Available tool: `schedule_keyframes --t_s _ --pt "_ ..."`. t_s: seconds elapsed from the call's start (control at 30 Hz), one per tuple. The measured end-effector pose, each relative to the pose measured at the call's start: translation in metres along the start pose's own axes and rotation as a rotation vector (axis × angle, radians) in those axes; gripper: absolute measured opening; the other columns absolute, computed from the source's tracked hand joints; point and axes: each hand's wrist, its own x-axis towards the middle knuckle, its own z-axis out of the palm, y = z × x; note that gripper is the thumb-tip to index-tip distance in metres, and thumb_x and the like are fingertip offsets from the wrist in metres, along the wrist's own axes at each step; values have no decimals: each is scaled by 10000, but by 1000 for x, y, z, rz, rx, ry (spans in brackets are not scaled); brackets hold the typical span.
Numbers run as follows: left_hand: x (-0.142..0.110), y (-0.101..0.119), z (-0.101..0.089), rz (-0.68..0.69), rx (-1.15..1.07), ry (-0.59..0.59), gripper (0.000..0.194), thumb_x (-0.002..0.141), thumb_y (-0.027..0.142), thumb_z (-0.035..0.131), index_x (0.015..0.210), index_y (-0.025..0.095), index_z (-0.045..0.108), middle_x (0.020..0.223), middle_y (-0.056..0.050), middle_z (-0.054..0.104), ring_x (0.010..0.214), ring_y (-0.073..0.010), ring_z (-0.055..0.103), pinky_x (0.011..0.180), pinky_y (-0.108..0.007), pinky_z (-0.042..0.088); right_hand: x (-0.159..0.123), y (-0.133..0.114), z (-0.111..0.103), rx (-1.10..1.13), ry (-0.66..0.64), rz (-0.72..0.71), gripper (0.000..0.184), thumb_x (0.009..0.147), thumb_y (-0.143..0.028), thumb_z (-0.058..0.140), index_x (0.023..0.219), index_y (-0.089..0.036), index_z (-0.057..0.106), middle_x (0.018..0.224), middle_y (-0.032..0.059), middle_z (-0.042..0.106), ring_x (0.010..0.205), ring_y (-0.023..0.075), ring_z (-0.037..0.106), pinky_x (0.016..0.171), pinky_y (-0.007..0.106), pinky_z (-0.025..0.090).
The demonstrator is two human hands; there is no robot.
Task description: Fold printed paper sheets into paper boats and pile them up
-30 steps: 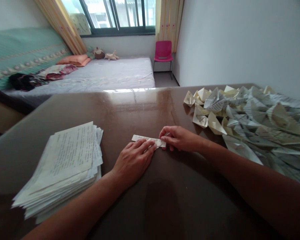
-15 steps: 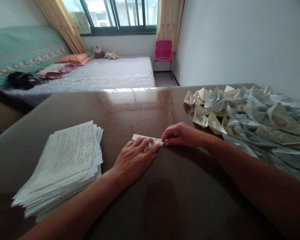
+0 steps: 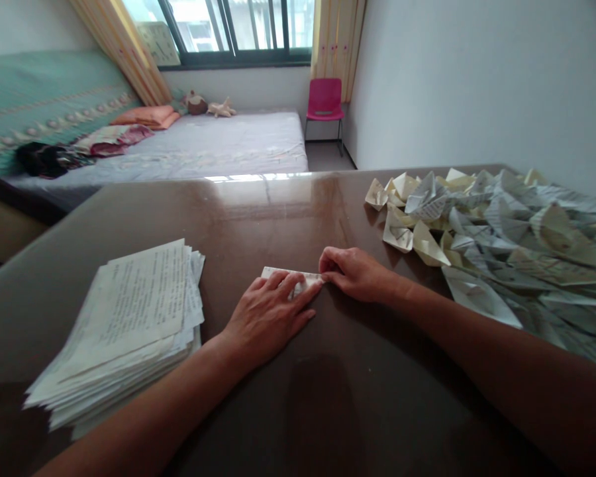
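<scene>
A small folded piece of printed paper [image 3: 302, 285] lies on the brown tabletop in front of me, mostly covered by my fingers. My left hand [image 3: 272, 306] rests on it from the near left, fingers stretched out and pressing it down. At the paper's right end, my right hand [image 3: 350, 270] has its thumb and curled fingers pinched on the corner. The exact folds are hidden under the hands.
To the left stands a thick stack of printed sheets [image 3: 129, 311]. A large heap of folded paper boats [image 3: 496, 225] covers the right side of the table [image 3: 258, 218]. Beyond the table are a bed [image 3: 238, 142] and a pink chair [image 3: 324, 99].
My right hand has shifted slightly down and left, its thumb now against the paper's corner. The left thumb has spread a little away from the fingers; the paper has stayed put.
</scene>
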Motion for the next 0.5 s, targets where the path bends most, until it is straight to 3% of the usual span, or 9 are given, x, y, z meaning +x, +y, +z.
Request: schedule_keyframes --t_s 0.23,0.37,0.5 --pt "1 2 -1 -19 12 -5 410 953 386 443 1360 338 427 1261 -22 548 1152 -233 483 874 -385 432 0 2 1 43 -46 -51 136 827 -267 588 925 -210 661 810 5 694 704 124 600 612 215 372" --pt "-1 2 4 8 41 49 369 965 349 432 1331 312 465 1264 -24 558 1162 -225 495 878 -385 430 -4 -5 -3 -80 -22 -1 106 818 -237 557 854 -211 653 789 9 702 682 129 607 592 222 350" --pt "-7 4 3 110 70 109 318 969 286 442 1278 274 518 1275 -21 574 1176 -221 495 887 -382 429 -12 -19 -15 -107 -262 15 122 806 -274 560 776 -203 654 667 6 700 603 129 601 528 217 327"
